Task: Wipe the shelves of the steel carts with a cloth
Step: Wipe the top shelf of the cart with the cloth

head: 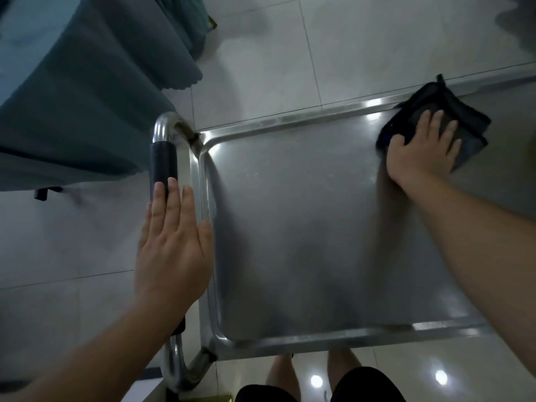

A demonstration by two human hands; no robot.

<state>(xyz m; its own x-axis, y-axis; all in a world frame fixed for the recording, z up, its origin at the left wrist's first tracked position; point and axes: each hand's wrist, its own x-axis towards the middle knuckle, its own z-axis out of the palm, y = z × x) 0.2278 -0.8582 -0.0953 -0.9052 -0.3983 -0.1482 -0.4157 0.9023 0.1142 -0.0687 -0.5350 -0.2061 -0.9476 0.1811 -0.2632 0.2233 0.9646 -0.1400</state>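
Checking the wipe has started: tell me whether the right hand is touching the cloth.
Touching. The head view shows the right hand laid flat on the dark cloth, fingers spread over it, pressing it onto the cart's top shelf.

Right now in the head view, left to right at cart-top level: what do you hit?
Teal cloth-draped furniture → cart handle → left hand, flat over the handle → steel shelf → right hand pressing the dark cloth.
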